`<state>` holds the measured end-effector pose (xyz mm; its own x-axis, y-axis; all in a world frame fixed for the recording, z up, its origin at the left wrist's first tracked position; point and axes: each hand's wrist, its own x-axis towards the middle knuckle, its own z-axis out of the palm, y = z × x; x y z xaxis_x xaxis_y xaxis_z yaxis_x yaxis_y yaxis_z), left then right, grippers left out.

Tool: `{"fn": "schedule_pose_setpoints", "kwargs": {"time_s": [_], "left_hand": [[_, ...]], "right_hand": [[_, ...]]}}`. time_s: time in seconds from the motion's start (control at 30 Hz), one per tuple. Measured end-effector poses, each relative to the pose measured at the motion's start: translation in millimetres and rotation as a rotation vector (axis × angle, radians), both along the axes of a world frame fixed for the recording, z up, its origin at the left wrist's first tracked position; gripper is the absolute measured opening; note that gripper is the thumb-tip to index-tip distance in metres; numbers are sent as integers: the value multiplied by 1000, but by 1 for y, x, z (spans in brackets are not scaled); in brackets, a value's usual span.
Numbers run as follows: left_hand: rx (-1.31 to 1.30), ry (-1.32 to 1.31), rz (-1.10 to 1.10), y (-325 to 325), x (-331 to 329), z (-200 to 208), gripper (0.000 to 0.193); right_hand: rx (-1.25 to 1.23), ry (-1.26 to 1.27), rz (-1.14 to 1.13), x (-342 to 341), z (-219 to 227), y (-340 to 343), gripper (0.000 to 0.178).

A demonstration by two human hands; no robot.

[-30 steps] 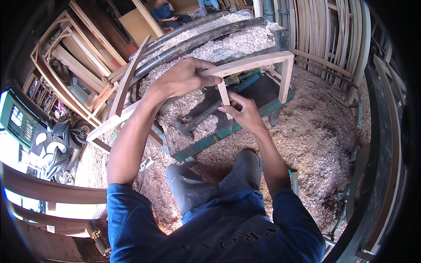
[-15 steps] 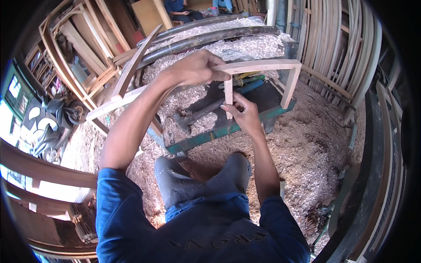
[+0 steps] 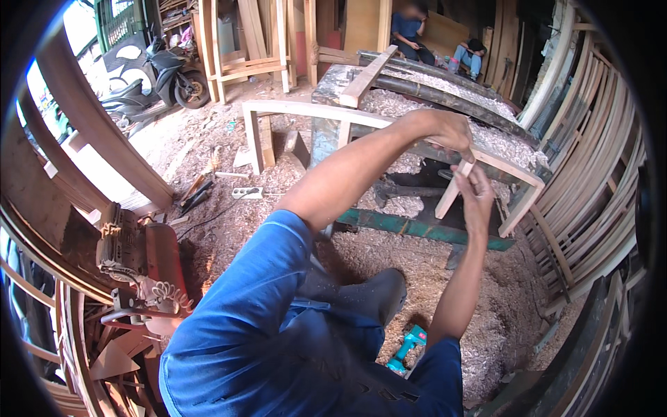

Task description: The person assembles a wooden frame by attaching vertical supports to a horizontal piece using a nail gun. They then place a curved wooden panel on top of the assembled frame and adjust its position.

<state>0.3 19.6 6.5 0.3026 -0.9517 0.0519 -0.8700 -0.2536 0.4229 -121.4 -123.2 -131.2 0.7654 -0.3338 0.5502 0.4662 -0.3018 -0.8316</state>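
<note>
A pale wooden frame [image 3: 313,110] with a long rail and short legs spans the green-edged workbench [image 3: 410,226]. My left hand [image 3: 445,131] is closed over the rail where a short wooden crosspiece [image 3: 449,200] meets it. Just below, my right hand [image 3: 477,198] pinches this crosspiece near its upper end, thumb and fingers on its sides. The crosspiece slants down toward me, its lower end free. A hammer [image 3: 383,191] lies on the bench behind the crosspiece, among wood shavings. My left hand partly hides the joint.
A loose wooden bar [image 3: 368,76] lies across the shavings-covered stand behind the frame. Stacked curved strips [image 3: 590,167] line the right. A teal power tool [image 3: 408,347] lies by my right arm. Leftward are a power strip [image 3: 248,192], red machine [image 3: 165,260] and motor scooter [image 3: 156,80]. Two people sit behind.
The view has swung left, showing more of the left side and the teal tool. My right hand now grips higher on the crosspiece, close to my left hand. The crosspiece appears more tilted.
</note>
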Motion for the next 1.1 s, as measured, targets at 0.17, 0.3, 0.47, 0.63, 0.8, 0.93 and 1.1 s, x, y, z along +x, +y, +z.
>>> {"fn": "schedule_pose_setpoints", "kwargs": {"time_s": [0.17, 0.3, 0.47, 0.63, 0.8, 0.93, 1.1], "left_hand": [[-40, 22, 3, 7, 3, -7, 41], [5, 26, 108, 4, -5, -3, 46], [28, 60, 81, 0, -14, 3, 42], [34, 11, 154, 1, -12, 1, 45], [-2, 10, 136, 2, -12, -2, 44], [-39, 22, 125, 0, -14, -5, 40], [-62, 45, 105, -1, -12, -6, 35]], "right_hand": [[-94, 15, -197, 5, -20, 6, 39], [-108, 66, -238, 1, -22, 3, 45], [-58, -9, -170, -4, -21, 3, 48], [-61, 5, -160, 1, -24, 1, 51], [-60, -14, -152, 3, -28, -1, 53], [-62, 0, -159, 2, -28, -1, 51], [-30, -25, -134, 2, -27, 0, 49]]}}
